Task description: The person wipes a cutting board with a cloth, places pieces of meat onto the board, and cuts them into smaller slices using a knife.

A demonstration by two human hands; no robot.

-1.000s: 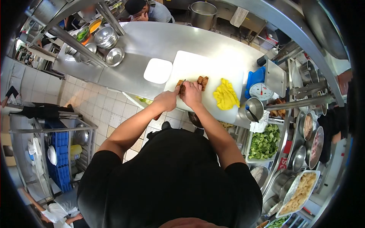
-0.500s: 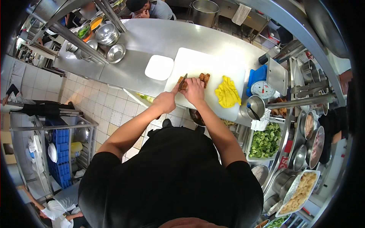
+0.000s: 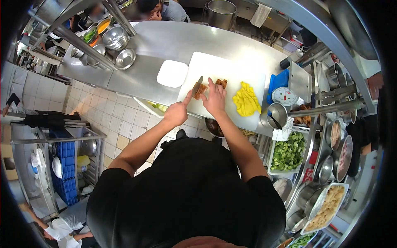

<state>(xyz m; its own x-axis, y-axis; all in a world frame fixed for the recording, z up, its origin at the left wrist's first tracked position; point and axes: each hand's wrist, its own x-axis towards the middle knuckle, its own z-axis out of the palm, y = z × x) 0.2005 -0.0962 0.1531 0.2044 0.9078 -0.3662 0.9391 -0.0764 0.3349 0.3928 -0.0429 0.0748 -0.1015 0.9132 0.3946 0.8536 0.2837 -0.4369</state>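
Observation:
My left hand (image 3: 176, 113) is closed around the handle of a knife (image 3: 198, 87), its index finger stretched forward along the knife. The blade lies along the left side of a browned piece of meat (image 3: 201, 91). My right hand (image 3: 214, 99) has its fingers spread, the thumb close to that piece; whether it touches is unclear. Another browned chunk (image 3: 222, 83) sits just beyond the right fingers. Both pieces rest on a white cutting board (image 3: 244, 74). To the right on the board is a crumpled yellow cloth (image 3: 247, 99).
Left of the board is a white square plate or lid (image 3: 172, 73) on the steel counter (image 3: 153, 45). A blue scale (image 3: 284, 95) and a metal pot (image 3: 277, 115) stand at the right. Steel bowls (image 3: 125, 59) sit at far left. Broccoli (image 3: 288, 153) fills a basket nearby. Another person (image 3: 173, 10) is opposite.
My right hand has loosened from over the meat and spread its fingers, uncovering more of the piece. The knife and left hand have shifted slightly.

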